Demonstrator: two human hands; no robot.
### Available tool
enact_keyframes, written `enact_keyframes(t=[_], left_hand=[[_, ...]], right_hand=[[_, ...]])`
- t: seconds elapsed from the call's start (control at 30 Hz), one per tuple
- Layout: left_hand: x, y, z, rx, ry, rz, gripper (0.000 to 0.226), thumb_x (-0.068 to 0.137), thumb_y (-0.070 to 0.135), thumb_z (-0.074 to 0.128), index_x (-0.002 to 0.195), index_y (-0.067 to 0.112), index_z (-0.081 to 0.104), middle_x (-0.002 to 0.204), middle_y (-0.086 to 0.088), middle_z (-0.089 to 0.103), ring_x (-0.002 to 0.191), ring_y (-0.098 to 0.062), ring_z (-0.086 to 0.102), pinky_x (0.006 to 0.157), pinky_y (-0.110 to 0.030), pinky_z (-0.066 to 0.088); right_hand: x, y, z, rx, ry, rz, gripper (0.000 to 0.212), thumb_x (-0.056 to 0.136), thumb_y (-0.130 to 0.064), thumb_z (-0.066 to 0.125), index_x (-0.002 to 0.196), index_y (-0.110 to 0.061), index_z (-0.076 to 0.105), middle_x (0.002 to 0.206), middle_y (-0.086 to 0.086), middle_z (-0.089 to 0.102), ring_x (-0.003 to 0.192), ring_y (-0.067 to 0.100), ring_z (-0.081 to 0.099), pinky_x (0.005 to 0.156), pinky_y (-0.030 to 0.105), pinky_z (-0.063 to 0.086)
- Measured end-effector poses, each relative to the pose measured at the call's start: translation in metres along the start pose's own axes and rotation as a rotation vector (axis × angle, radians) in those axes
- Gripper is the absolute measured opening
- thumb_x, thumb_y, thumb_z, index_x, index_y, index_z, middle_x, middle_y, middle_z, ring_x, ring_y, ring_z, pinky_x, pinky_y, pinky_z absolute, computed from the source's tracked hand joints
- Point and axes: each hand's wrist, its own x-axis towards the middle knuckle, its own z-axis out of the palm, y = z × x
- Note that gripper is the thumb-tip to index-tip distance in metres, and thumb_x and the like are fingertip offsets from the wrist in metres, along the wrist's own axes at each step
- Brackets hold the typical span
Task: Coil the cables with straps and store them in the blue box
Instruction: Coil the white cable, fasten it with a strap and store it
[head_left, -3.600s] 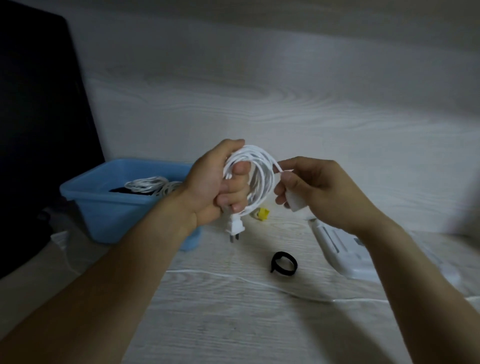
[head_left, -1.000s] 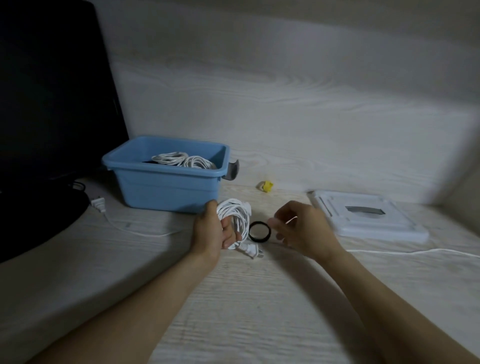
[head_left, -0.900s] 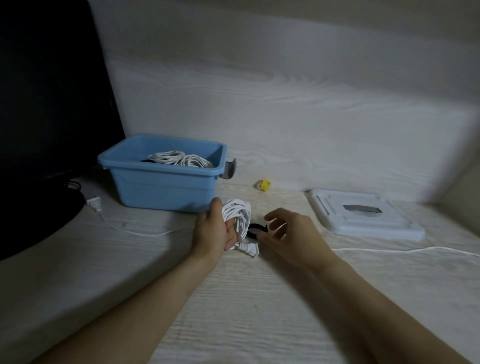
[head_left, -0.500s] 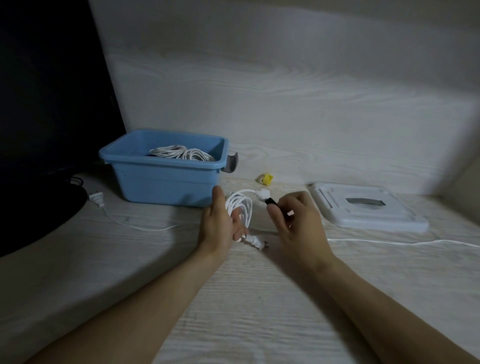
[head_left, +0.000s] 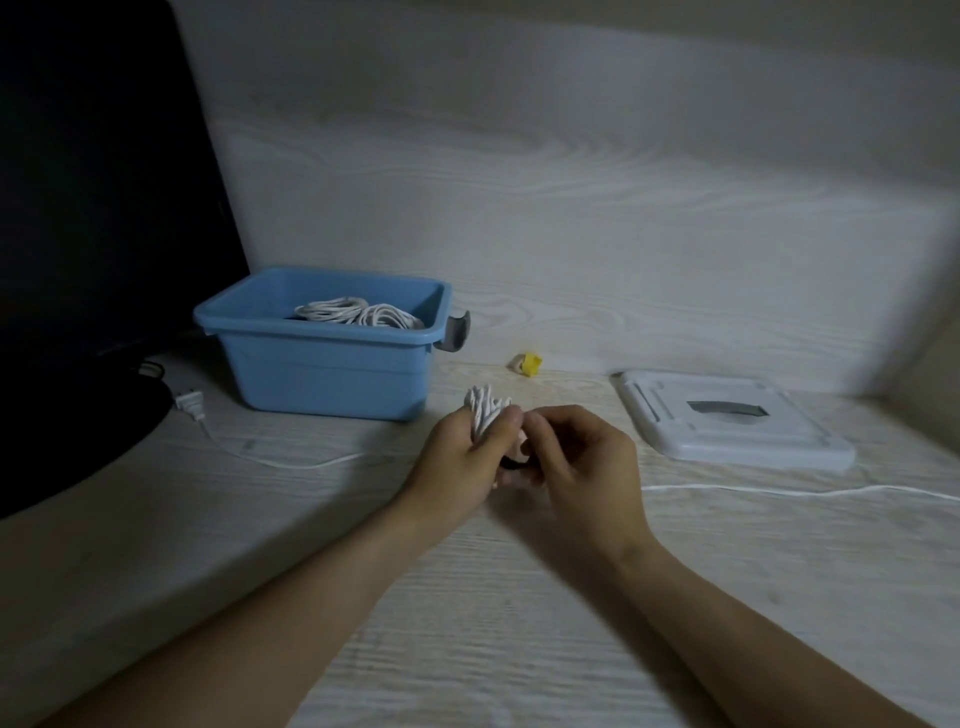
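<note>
Pale wood-grain desk (head_left: 467, 649) and wall fill the head view, with a dark monitor (head_left: 104, 208) at the left. Just in front of the blue box (head_left: 332, 374), the left hand (head_left: 457, 462) grips a coiled white cable (head_left: 485, 413), fingers curled round the bundle so its loops stick up and away from the person. The right hand (head_left: 582, 457) is pressed close against it, fingers bent around something dark at the bundle's lower part, probably the black strap (head_left: 514, 464); only a sliver shows, so I cannot tell how far it is wrapped. The coil's long axis runs near upright, so the strap has to go across it, and the right hand is placed to do that. Other coils (head_left: 358, 314) already lie in the box, which stands just beyond and left of the hands. A white lid (head_left: 727, 423) rests at the right, a small yellow piece (head_left: 529, 364) near the wall, and loose cables (head_left: 779, 489) trail over the desk.
</note>
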Motion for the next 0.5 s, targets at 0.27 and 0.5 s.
enact_keyframes(t=[0.27,0.5], left_hand=[[-0.010,-0.002,-0.010,-0.028,0.358,-0.144,0.056,0.100,0.043,0.047,0.063,0.003,0.059,0.051,-0.016,0.057,0.045,-0.017,0.055,0.045,-0.025,0.042],[-0.012,0.005,-0.007,-0.126,0.355,-0.191,0.047,0.095,0.039,0.058,0.055,0.012,0.061,0.052,-0.003,0.053,0.051,-0.014,0.052,0.052,-0.026,0.043]], right_hand=[[-0.005,0.006,0.009,0.022,-0.166,-0.061,0.016,0.098,-0.022,0.060,0.087,-0.015,0.070,0.069,-0.007,0.067,0.056,0.004,0.059,0.055,0.020,0.045],[-0.007,0.003,0.011,0.212,-0.064,-0.006,0.012,0.081,-0.017,0.080,0.086,-0.013,0.071,0.068,0.006,0.069,0.054,0.022,0.065,0.053,0.031,0.051]])
